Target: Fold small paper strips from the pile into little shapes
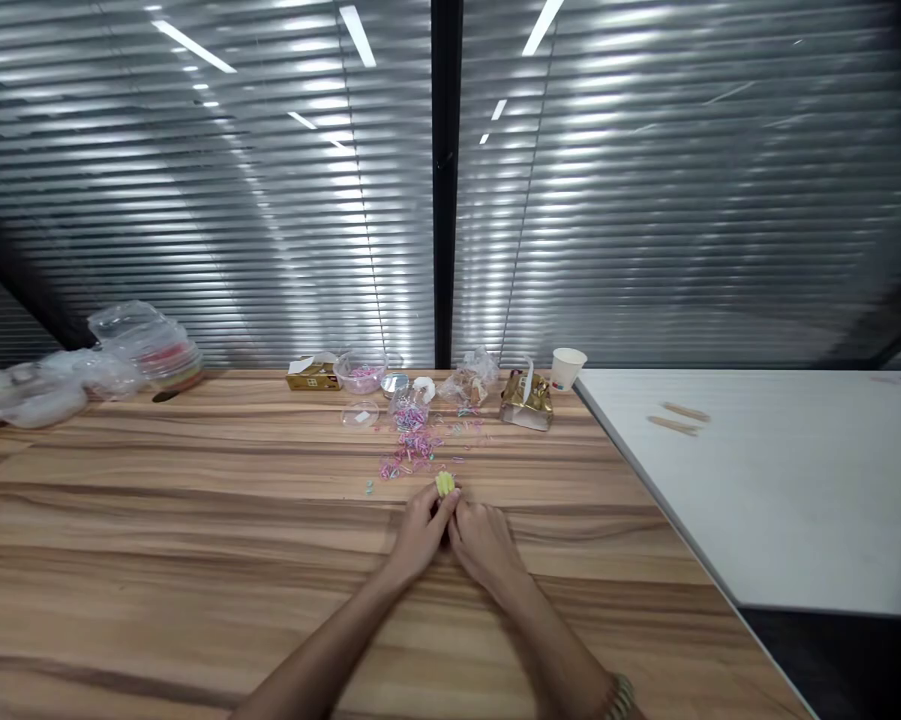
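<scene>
Left hand (421, 522) pinches small yellow piece (445, 483) over counter (270, 540), near loose pink bits (414, 447); right hand (484, 535) alongside, grip hidden; slack pinch could drop piece among them

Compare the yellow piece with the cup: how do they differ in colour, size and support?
Colour: the yellow piece is yellow, while the cup is mostly white.
Size: the yellow piece is smaller than the cup.
Support: the yellow piece is held at the left hand, while the cup stands upright on the wooden table.
Shared: both are at the wooden table.
</scene>
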A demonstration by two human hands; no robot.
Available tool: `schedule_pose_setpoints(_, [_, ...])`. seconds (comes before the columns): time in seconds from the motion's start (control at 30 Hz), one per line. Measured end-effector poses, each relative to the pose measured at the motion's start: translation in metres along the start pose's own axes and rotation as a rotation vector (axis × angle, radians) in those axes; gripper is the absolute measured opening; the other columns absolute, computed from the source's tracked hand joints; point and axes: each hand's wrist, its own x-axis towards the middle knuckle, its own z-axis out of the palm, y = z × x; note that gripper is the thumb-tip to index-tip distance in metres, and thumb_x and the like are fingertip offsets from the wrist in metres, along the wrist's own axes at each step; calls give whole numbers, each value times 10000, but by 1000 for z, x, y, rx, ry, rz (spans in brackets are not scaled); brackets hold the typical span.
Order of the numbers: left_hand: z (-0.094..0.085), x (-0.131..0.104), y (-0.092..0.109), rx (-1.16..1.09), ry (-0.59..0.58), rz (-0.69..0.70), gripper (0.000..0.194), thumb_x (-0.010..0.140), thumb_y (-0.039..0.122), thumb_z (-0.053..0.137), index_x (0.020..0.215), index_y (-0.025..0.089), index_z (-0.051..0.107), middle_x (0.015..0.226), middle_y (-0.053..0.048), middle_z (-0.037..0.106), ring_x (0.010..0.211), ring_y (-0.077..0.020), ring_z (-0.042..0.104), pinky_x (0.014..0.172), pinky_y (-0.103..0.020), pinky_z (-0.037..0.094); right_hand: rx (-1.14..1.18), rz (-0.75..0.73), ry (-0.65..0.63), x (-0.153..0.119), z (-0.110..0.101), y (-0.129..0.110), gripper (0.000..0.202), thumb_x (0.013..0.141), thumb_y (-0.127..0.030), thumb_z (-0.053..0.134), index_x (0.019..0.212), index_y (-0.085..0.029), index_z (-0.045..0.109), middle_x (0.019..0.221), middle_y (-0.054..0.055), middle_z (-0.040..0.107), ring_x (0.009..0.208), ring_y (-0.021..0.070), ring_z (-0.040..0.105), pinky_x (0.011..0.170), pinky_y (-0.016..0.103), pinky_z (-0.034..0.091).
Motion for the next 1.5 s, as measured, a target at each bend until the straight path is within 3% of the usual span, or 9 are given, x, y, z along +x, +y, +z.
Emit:
schedule_pose_setpoints(0.37, [0,-1,2,-81,-31,-56,355,851,429,422,842,139,626,812,-44,644,833,-196,557,811,-297,414,-69,-149,106,-5,-5,1,263,902,-187,354,955,-132,605,797,105,660,712,188,614,663,257,391])
schedule_pose_setpoints(0.57, [-4,1,6,-164,36,-114,375,836,442,419,870,135,630,848,-52,654,874,-201,558,833,-294,411,-29,-181,157,-3,-9,-4,232,894,-214,388,977,-138,590,797,97,659,716,201,612,651,271,390])
schedule_pose_setpoints(0.8, [-3,0,2,-117,122,-129,387,812,482,425,717,147,594,669,-9,573,680,-161,495,657,-262,409,-4,-205,157,-5,-6,-8,255,869,-198,412,1064,-144,567,834,81,669,719,192,615,648,257,387])
schedule_pose_setpoints(1.03, [-1,-1,2,-84,127,-105,445,812,535,400,580,162,467,556,30,439,568,-121,396,549,-234,337,237,-157,158,-5,5,-3,282,882,-227,367,1079,-157,557,788,63,674,633,173,607,563,238,352])
schedule_pose_setpoints(1.23, [-2,0,0,-199,85,-109,443,809,565,422,616,169,458,532,43,419,512,-104,376,486,-219,319,614,-181,206,1,12,0,262,901,-263,333,854,-175,574,729,25,643,629,141,571,590,219,371])
schedule_pose_setpoints(1.37, [0,1,-5,-334,17,-173,434,810,588,410,676,179,463,465,75,368,394,-84,340,404,-210,280,652,-173,185,5,12,5,275,914,-291,327,850,-175,568,727,26,639,656,142,575,617,216,389])
schedule_pose_setpoints(1.5, [-1,4,-6,-418,-40,-189,439,777,598,465,701,166,488,479,62,434,431,-93,410,442,-215,323,581,-119,166,6,8,9,287,932,-314,313,903,-179,565,735,20,643,672,140,586,630,214,384])
